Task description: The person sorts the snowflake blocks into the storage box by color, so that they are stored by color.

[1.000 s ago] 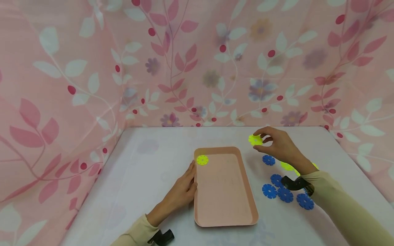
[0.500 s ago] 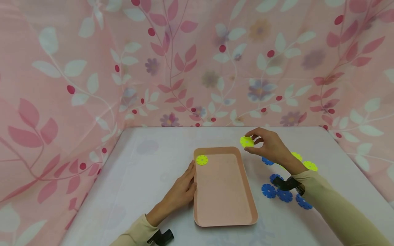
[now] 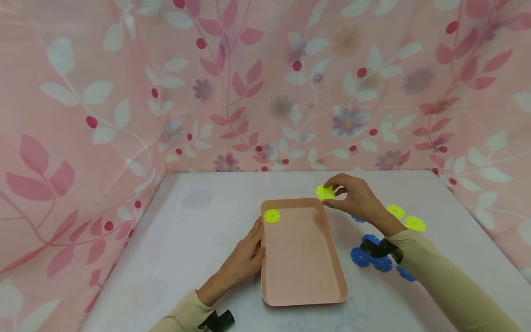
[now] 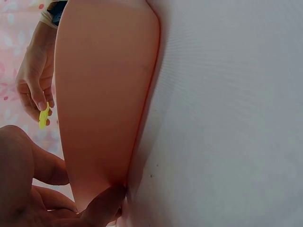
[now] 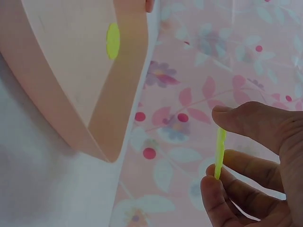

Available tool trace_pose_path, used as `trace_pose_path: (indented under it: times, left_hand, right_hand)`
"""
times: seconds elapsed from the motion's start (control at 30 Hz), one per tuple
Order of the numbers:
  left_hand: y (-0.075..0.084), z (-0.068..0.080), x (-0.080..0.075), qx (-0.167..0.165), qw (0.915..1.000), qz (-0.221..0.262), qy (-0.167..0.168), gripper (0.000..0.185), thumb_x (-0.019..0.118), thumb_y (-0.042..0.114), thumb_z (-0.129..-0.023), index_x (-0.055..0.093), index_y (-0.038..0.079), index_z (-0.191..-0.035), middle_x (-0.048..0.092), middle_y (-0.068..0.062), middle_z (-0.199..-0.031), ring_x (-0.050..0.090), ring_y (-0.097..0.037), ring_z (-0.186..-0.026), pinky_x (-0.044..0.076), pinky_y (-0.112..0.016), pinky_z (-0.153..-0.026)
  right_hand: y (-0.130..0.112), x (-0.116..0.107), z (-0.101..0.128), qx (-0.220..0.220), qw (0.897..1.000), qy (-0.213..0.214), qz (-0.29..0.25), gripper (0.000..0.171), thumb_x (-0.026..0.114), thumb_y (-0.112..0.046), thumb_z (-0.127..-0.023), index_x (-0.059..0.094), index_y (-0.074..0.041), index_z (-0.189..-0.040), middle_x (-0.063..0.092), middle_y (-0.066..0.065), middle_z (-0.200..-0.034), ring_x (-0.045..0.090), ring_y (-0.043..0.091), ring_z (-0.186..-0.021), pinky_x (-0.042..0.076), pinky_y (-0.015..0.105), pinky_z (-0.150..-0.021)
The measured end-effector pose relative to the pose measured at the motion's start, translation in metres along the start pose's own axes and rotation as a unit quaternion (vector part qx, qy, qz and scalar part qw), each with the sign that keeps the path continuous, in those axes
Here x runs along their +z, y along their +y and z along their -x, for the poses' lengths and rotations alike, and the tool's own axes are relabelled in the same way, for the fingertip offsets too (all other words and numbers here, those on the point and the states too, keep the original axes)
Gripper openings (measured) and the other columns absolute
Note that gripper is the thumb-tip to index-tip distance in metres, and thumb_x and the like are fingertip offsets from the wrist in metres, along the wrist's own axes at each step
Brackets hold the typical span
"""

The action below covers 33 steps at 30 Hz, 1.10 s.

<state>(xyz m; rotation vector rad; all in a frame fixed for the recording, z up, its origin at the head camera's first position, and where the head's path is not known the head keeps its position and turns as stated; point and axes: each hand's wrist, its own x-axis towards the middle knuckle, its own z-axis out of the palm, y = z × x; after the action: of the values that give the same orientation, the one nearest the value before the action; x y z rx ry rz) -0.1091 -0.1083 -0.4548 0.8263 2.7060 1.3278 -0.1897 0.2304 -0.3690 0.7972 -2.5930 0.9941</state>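
My right hand (image 3: 352,198) pinches a yellow notched plastic disc (image 3: 325,192) between thumb and fingers, above the far right corner of the pink tray (image 3: 338,272). In the right wrist view, this disc (image 5: 220,153) is seen nearly edge-on. Another yellow disc (image 3: 272,216) lies inside the tray, at its far left corner. My left hand (image 3: 244,256) rests against the tray's left side, its fingers extended along the wall. In the left wrist view, its fingertips touch the outside of the tray wall (image 4: 104,94).
Right of the tray lie several blue notched discs (image 3: 361,257), partly hidden by the right forearm and wrist camera (image 3: 379,249). Two yellow discs (image 3: 415,224) lie beyond them. A pink floral curtain (image 3: 265,92) hangs behind the white table (image 3: 199,221).
My right hand has moved left with the yellow disc, from above the table to the tray's far right corner. My left hand and the tray have stayed in place.
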Motion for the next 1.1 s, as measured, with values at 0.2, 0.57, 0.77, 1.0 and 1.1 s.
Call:
trace_pose_path:
  times: [0.2,0.57,0.77,1.0,1.1]
  left_hand:
    - [-0.001,0.000,0.001,0.008,0.9999,-0.005,0.006,0.064,0.053,-0.005,-0.101,0.022,-0.015,-0.156,0.014,-0.025,-0.168,0.018,-0.031,-0.154,0.025,-0.049,-0.119]
    - [0.000,0.001,0.001,0.014,0.9998,-0.006,0.015,0.065,0.055,-0.005,-0.099,0.025,-0.016,-0.156,0.018,-0.027,-0.167,0.020,-0.033,-0.153,0.025,-0.051,-0.119]
    - [-0.002,0.002,0.002,0.015,0.9997,-0.011,0.013,0.065,0.055,-0.004,-0.099,0.025,-0.016,-0.156,0.018,-0.027,-0.167,0.020,-0.032,-0.153,0.025,-0.050,-0.119]
    - [-0.003,0.001,0.002,0.014,0.9998,-0.008,0.011,0.064,0.055,-0.004,-0.100,0.024,-0.016,-0.155,0.017,-0.027,-0.167,0.019,-0.033,-0.154,0.025,-0.051,-0.119]
    - [-0.002,0.001,0.002,0.016,0.9997,-0.009,0.014,0.064,0.056,-0.004,-0.100,0.025,-0.016,-0.155,0.018,-0.026,-0.167,0.020,-0.033,-0.153,0.025,-0.050,-0.119]
  right_hand:
    - [-0.003,0.006,-0.003,-0.006,1.000,-0.003,-0.004,0.037,0.092,-0.004,-0.078,0.074,0.000,-0.109,0.070,0.011,-0.109,0.068,0.028,-0.090,0.060,0.047,-0.083]
    - [-0.009,0.020,-0.009,-0.022,0.999,-0.005,-0.029,0.035,0.092,-0.004,-0.077,0.073,-0.001,-0.107,0.069,0.011,-0.110,0.067,0.027,-0.090,0.061,0.044,-0.082]
    - [-0.011,0.031,-0.009,-0.015,0.999,-0.017,-0.042,0.035,0.091,-0.007,-0.079,0.073,0.000,-0.108,0.069,0.009,-0.109,0.066,0.026,-0.092,0.060,0.041,-0.081]
    - [-0.013,0.045,-0.011,0.005,0.998,-0.004,-0.060,0.034,0.092,-0.007,-0.077,0.074,0.001,-0.105,0.069,0.010,-0.106,0.066,0.029,-0.094,0.061,0.042,-0.078]
    - [-0.016,0.051,-0.012,0.028,0.997,-0.003,-0.068,0.033,0.092,-0.007,-0.078,0.075,0.000,-0.105,0.070,0.009,-0.106,0.066,0.029,-0.095,0.061,0.043,-0.080]
